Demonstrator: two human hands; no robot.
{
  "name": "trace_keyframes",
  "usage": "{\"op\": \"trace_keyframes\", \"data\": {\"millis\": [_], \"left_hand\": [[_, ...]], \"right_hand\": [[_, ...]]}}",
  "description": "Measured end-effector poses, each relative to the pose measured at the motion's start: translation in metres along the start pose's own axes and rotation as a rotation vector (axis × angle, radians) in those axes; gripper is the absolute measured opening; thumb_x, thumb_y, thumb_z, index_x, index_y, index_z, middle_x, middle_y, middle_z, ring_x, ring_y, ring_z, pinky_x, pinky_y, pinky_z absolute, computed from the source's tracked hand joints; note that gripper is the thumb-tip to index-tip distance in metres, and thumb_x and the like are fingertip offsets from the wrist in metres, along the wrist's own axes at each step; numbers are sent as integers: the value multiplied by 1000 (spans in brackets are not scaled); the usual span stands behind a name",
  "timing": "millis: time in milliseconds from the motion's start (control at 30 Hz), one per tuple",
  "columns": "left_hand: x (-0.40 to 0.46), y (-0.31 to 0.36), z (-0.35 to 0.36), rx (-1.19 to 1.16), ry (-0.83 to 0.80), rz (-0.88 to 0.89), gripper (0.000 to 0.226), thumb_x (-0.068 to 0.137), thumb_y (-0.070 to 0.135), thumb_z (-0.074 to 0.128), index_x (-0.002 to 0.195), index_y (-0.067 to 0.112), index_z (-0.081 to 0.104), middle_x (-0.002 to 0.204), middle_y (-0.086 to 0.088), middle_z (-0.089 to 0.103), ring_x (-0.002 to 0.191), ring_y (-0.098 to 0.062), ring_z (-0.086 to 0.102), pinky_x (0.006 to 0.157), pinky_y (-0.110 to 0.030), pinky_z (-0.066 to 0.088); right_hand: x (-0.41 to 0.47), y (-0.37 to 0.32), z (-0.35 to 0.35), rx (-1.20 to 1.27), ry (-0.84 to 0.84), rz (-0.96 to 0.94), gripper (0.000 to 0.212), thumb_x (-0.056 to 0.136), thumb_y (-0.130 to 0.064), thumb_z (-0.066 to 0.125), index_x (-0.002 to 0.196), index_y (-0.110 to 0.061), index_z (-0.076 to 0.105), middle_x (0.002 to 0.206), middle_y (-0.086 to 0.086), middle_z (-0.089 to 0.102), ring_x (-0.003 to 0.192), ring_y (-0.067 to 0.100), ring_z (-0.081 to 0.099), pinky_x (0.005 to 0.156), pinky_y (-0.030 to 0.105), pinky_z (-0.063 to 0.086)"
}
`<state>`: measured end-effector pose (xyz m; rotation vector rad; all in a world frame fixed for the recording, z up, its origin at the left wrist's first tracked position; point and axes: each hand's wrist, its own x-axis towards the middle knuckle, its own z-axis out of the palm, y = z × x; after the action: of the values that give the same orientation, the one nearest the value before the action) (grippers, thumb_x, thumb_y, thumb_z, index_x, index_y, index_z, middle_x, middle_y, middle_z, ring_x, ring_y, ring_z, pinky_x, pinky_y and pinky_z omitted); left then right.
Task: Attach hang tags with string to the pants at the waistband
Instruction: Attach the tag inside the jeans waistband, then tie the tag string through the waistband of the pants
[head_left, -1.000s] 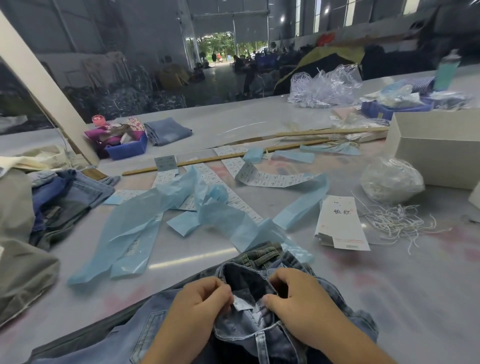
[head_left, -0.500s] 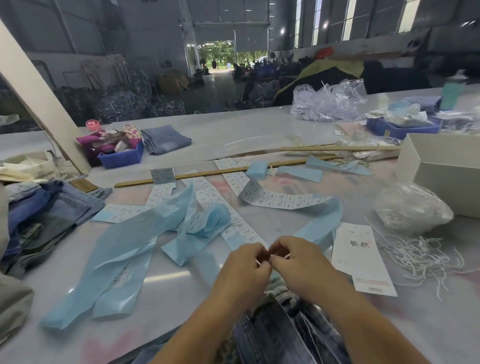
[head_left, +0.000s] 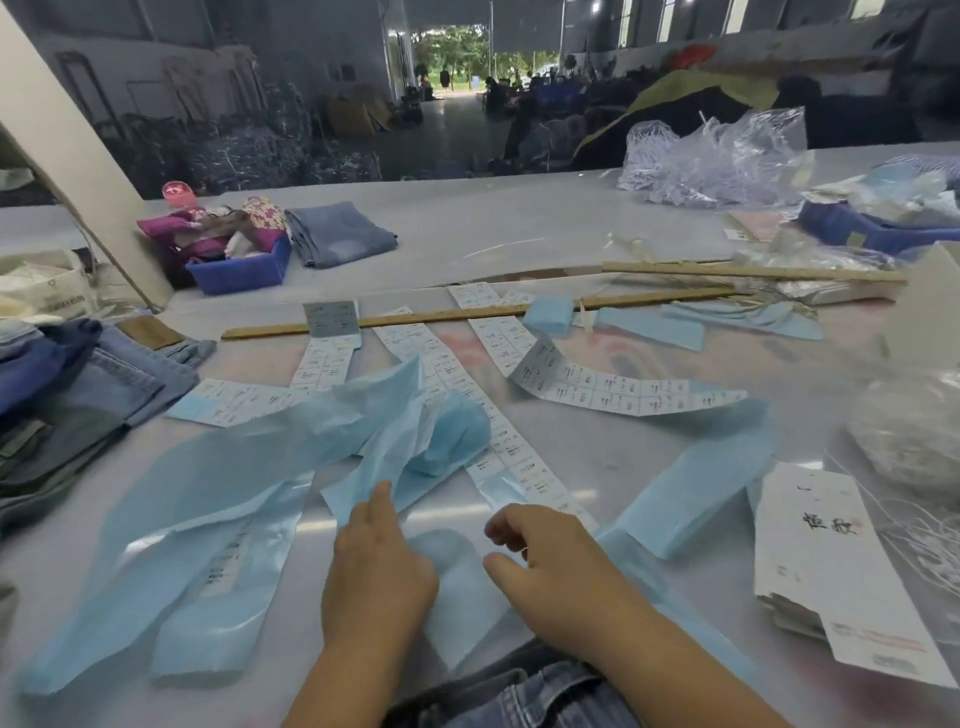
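2 hands over the bench (head_left: 571, 244). Left hand (head_left: 376, 577): index finger out straight toward blue backing paper (head_left: 244, 467), other fingers curled under, holding nothing seen. Right hand (head_left: 550, 566): fingers loosely curled, thumb out; cannot tell whether a string is pinched.

Pants (head_left: 524, 696) at bottom edge, between the forearms, denim, only a bit in view. Hang tags (head_left: 826, 566): 1 stack, right of right hand, printed face up. White strings (head_left: 930, 540) just beside the stack, loose bunch, uncountable; clear bag (head_left: 914, 431) of more behind them.

Sticker strips (head_left: 613, 387): several, white, spread mid-bench among blue backing strips. 2 wooden sticks (head_left: 467, 314). 2 blue trays: 1 far left (head_left: 239, 270), 1 far right (head_left: 872, 234). 1 folded denim piece (head_left: 337, 234) beside left tray. Jeans pile (head_left: 72, 395) at left edge.

Bench: pale, glossy, faint pink stains. Room: big dim hall, open doorway at back w/ trees outside.
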<state>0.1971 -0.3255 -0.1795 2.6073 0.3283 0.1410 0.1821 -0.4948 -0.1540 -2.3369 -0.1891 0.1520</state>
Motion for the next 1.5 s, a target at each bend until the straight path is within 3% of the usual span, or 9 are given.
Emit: {"op": "trace_keyframes", "data": {"millis": [233,367,533,700,833,1033,1167,1333,1500], "left_hand": [[13,-11,-7,16,68,-42,11,92,18,50,90,20,61,100,-3,59,84,-21,53,68,-32,43],[19,-23,-32,-107,317,-66,27,86,12,59,63,18,46,65,-2,47,60,-25,38,58,-32,29],[27,-53,-62,-102,672,-121,5,82,5,65,84,4,60,67,-25,60,57,-34,43,58,-35,32],[31,-53,-52,-239,421,-114,64,85,7,68,142,13,39,126,-18,58,107,-41,58,81,-48,47],[30,-45,-40,-212,230,40,83,91,6,60,155,32,15,165,1,6,145,-26,26,102,-39,41],[37,-56,-33,-183,106,68,57,90,10,63,142,26,49,165,2,5,149,-24,18,118,-39,26],[39,-57,-33,-258,70,31,49,98,22,56,145,28,45,165,4,-4,149,-22,17,114,-32,24],[37,-52,-36,-211,376,10,34,95,20,59,129,20,64,116,-13,47,109,-35,50,95,-42,41],[35,-47,-39,-238,145,-72,36,96,27,54,132,27,56,104,-7,64,102,-30,58,83,-38,47]], "right_hand": [[3,2,13,-70,-163,-12,39,87,-40,55,125,-38,52,111,-21,52,98,-1,51,89,22,44],[1,-6,15,-133,-221,-34,46,88,-40,53,134,-37,46,127,-18,48,107,2,48,99,26,42],[7,-15,12,-228,-207,-68,48,94,-36,50,141,-30,43,142,-12,42,127,9,42,104,27,37],[25,-22,17,-281,-243,-59,48,94,-38,51,141,-28,45,144,-8,44,127,13,47,103,30,40],[45,-29,31,-300,-238,-121,48,96,-33,48,144,-28,41,147,-9,40,131,14,41,105,30,36],[68,-38,55,-581,-303,-318,61,97,-36,46,152,-24,23,163,-2,14,148,29,10,119,41,12],[67,-44,55,-675,-317,-365,36,95,-39,45,125,-22,54,138,-4,47,129,27,38,107,45,27],[39,-42,49,-672,-256,-401,31,93,-39,41,96,-21,66,99,-4,63,91,23,51,93,40,39],[37,-37,54,-746,-199,-279,35,92,-38,40,118,-22,57,129,-1,52,121,28,42,111,47,24]]}}
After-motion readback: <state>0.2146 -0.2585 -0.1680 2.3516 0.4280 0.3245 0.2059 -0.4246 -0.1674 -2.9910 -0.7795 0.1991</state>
